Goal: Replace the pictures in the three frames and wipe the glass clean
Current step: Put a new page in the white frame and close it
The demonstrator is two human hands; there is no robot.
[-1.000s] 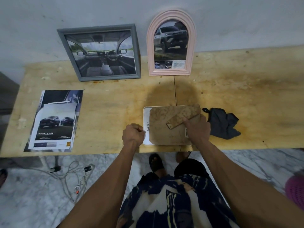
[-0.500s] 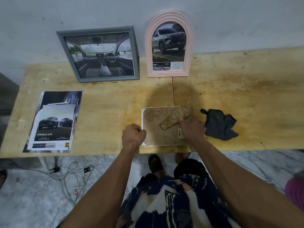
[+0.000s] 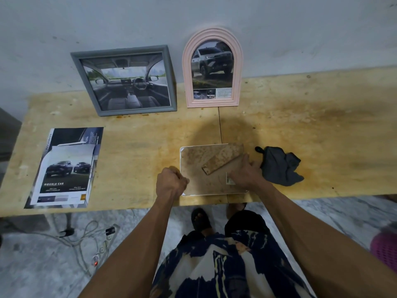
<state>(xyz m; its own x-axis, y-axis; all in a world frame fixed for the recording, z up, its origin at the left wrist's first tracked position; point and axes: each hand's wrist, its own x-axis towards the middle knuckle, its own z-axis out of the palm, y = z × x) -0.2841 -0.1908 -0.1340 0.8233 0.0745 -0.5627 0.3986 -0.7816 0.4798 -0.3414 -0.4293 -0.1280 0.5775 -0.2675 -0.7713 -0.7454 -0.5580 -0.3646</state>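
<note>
A white frame (image 3: 181, 168) lies face down near the table's front edge. Its stained brown backing board (image 3: 199, 160) faces up, with the fold-out stand (image 3: 223, 158) lying across it. My left hand (image 3: 170, 183) is curled into a fist against the frame's lower left edge; nothing shows inside it. My right hand (image 3: 243, 173) presses on the right part of the board with spread fingers. A grey frame (image 3: 126, 79) with a car-interior picture and a pink arched frame (image 3: 212, 68) with a truck picture lean on the wall. A dark grey cloth (image 3: 279, 166) lies right of my right hand.
A stack of car brochures (image 3: 66, 168) lies at the table's (image 3: 311, 130) left front. Cables and a power strip (image 3: 101, 248) lie on the marble floor below. My legs and a sandalled foot stand close to the front edge.
The backing board slid left under my right hand and now covers the white strip of picture at the frame's left side. My left fist stayed at the frame's edge.
</note>
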